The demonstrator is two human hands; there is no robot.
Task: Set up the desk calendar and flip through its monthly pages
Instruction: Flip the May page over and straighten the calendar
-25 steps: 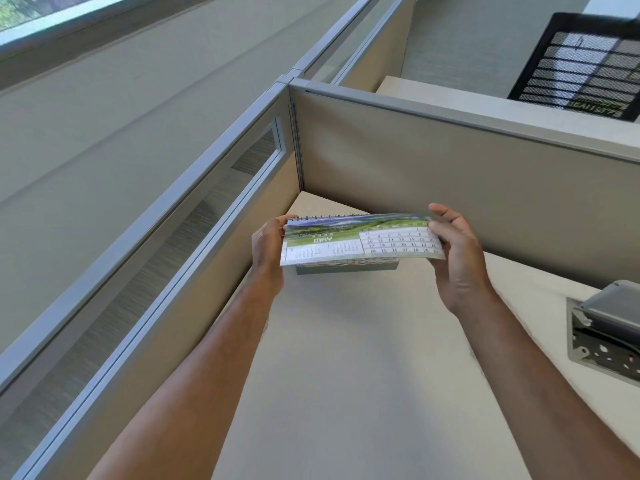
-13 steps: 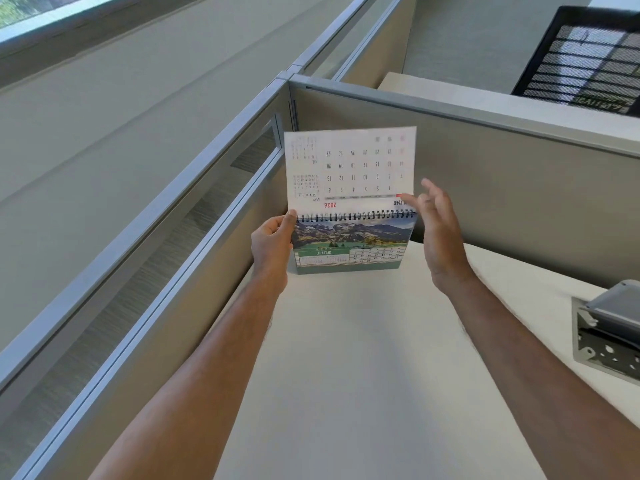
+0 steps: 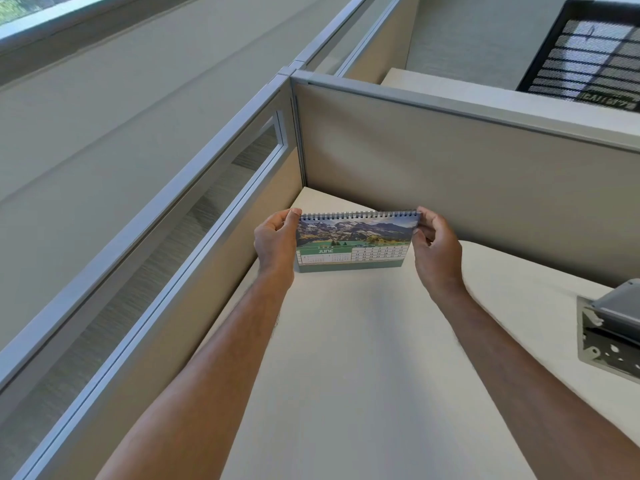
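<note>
A spiral-bound desk calendar point(image 3: 353, 244) stands upright on the cream desk point(image 3: 346, 358) in the far corner of the cubicle. Its front page shows a mountain photo and the word JUNE above a date grid. My left hand point(image 3: 275, 242) pinches its upper left corner by the wire binding. My right hand point(image 3: 436, 247) holds the upper right corner, fingers curled around the page edge. The pages behind the front one are hidden.
Grey cubicle partitions point(image 3: 467, 161) close off the desk at the back and on the left. A grey metal bracket or device point(image 3: 613, 327) sits on the desk at the right edge. A black mesh chair back point(image 3: 588, 53) stands beyond the partition.
The MAY page was lifted up and swung over the binding to the back. JUNE now faces me, and my right hand has come back to the top right corner.
</note>
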